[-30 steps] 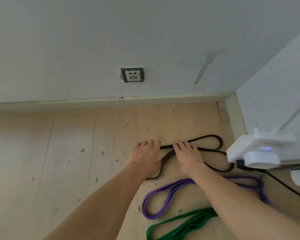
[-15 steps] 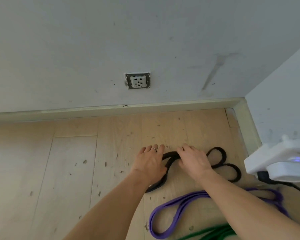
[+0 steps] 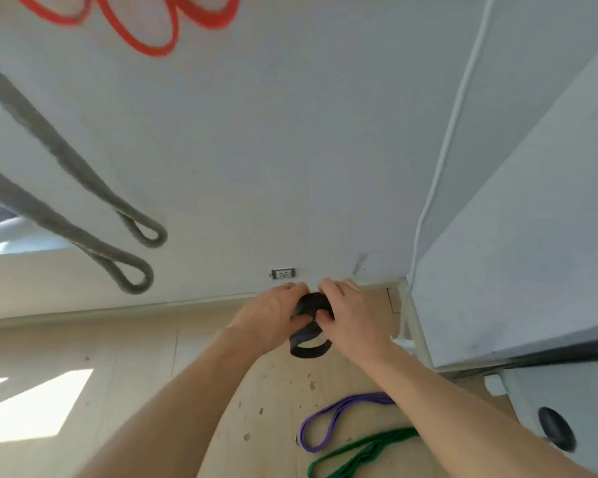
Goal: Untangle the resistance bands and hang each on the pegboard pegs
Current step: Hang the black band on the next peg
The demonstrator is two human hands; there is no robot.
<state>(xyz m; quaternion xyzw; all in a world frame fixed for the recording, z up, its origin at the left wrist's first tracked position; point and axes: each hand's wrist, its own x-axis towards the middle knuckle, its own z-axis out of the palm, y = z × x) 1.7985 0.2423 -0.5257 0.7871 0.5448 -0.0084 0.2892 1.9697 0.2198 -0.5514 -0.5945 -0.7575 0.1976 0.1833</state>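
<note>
**Gripping the black band with both hands above the floor**

Holding the bunched black band point(image 3: 310, 307) between them, the left hand point(image 3: 272, 315) and the right hand point(image 3: 351, 317) sit close together, fingers curled round the coils and thumbs pressed on the front of the bundle. A ring shows on one finger of the left hand. One loop of the black band hangs out below the hands, clear of the wooden floor point(image 3: 118, 374).

Behind the hands, a wall socket point(image 3: 283, 272) sits low on the white wall point(image 3: 290, 132), just above the skirting. Two bands lie on the floor near the right forearm: the purple band point(image 3: 328, 422), stretched out as a long loop, and the green band point(image 3: 359, 453) just below it, nearer the camera. They lie close together; whether they touch I cannot tell.

High on the wall, the red band point(image 3: 145, 32) hangs in rounded loops at the top edge of the view, its support out of frame. To the left, the grey band point(image 3: 94, 208) hangs in two long strands ending in small loops. A white cable point(image 3: 453, 132) runs down the wall beside a grey cabinet point(image 3: 532, 219) on the right. A patch of sunlight falls on the floor at the left.
</note>
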